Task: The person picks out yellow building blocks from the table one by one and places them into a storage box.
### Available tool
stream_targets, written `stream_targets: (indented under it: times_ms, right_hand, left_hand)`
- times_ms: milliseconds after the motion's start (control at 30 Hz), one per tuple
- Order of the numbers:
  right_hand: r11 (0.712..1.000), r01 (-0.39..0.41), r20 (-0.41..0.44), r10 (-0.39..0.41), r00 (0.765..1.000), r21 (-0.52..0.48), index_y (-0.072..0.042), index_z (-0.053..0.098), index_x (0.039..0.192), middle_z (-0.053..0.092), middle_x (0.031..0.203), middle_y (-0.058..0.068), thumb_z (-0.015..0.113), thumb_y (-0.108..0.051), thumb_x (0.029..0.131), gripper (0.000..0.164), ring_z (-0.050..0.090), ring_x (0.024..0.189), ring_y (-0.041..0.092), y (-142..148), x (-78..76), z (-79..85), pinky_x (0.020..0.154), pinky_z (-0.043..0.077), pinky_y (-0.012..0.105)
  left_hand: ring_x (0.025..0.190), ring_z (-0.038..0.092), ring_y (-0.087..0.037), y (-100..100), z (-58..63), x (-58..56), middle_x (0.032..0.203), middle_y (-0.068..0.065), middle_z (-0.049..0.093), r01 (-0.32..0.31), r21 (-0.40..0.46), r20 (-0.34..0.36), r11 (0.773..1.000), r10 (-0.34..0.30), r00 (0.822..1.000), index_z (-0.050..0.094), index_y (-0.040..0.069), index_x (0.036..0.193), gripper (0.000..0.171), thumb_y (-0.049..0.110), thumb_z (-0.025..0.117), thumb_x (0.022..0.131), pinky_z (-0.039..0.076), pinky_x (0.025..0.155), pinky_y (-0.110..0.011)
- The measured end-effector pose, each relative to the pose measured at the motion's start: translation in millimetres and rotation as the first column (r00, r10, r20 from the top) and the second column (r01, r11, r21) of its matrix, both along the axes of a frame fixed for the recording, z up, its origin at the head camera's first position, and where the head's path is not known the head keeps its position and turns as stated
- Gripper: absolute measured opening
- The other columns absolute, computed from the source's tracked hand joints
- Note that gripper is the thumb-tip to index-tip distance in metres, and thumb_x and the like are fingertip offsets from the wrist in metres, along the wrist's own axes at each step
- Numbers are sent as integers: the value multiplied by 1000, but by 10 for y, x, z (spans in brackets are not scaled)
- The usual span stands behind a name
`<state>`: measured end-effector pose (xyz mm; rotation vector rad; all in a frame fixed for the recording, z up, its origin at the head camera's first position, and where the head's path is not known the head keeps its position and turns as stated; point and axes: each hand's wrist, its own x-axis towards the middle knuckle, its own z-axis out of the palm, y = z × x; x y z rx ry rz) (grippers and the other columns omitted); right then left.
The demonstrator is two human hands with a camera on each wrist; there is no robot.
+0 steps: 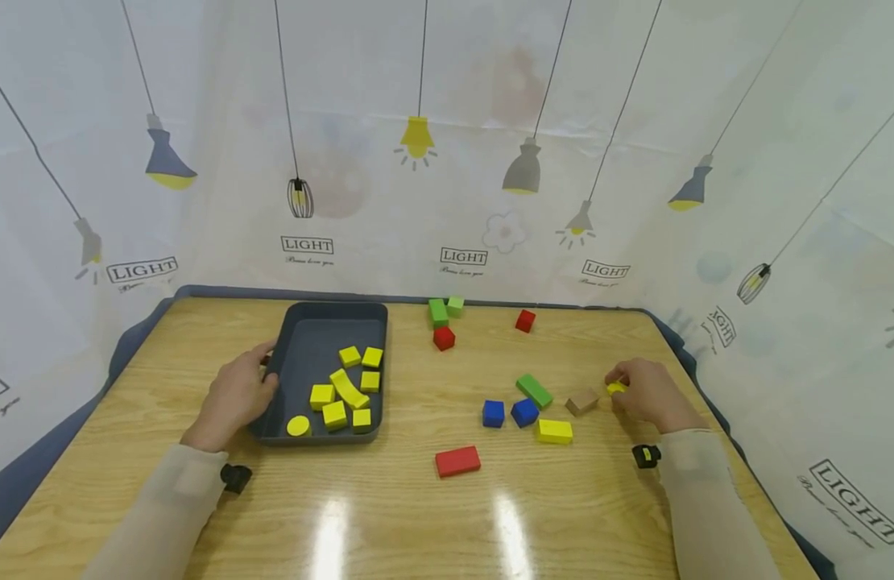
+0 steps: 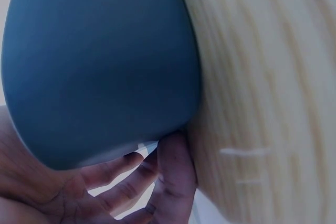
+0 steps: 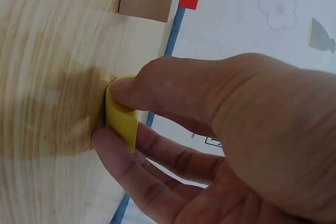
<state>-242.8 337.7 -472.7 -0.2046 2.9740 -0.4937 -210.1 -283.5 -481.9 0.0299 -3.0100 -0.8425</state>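
My left hand (image 1: 237, 396) grips the left side of a dark grey tray (image 1: 309, 342), thumb at the rim and fingers around the outer wall. In the left wrist view the tray's wall (image 2: 105, 66) fills much of the frame, with curled fingers (image 2: 176, 174) at its lower edge. Inside the tray lie several yellow blocks, among them a wavy one (image 1: 349, 391) and a round one (image 1: 298, 426). At the right of the table, my right hand (image 1: 653, 391) pinches a small yellow block with a rounded side (image 3: 122, 116) between thumb and fingers, close over the wood.
Near the right hand lie a natural wood block (image 1: 582, 402), a green block (image 1: 535, 391), two blue cubes (image 1: 494, 414) and a yellow block (image 1: 555, 432). A red block (image 1: 457, 461) sits nearer. Green (image 1: 437, 312) and red cubes (image 1: 444, 338) stand by the back edge, another red cube (image 1: 525, 321) farther right.
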Motion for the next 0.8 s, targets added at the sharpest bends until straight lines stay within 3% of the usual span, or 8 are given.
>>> stream_targets:
  times_ms: [200, 500, 800]
  right_hand:
    - [1000, 1, -6, -1, 1000, 7, -3, 71, 112, 65, 112, 22, 70, -4, 87, 26, 59, 104, 40, 0, -13, -1, 85, 49, 56]
    - [1000, 18, -21, -18, 1000, -6, -1, 70, 114, 65, 112, 23, 68, -4, 88, 26, 60, 103, 40, -30, -8, 21, 86, 49, 57]
    - [1000, -1, -107, -1, 994, -17, 1, 68, 117, 66, 114, 23, 71, -6, 91, 28, 60, 106, 41, -98, 4, 46, 90, 48, 57]
  left_hand:
    - [105, 57, -39, 6, -10, -5, 136, -30, 52, -6, -10, -17, 1000, 6, 1000, 34, -1, 153, 57, 9, 52, 100, 49, 77, -50]
    - [109, 56, -41, 14, -13, -4, 139, -30, 50, -21, -2, 12, 1000, 21, 1000, 31, 0, 155, 59, 9, 52, 100, 49, 79, -52]
    - [107, 56, -40, 14, -9, -8, 140, -30, 49, -22, 6, 13, 1000, 22, 1000, 31, 1, 155, 59, 9, 52, 100, 50, 77, -50]
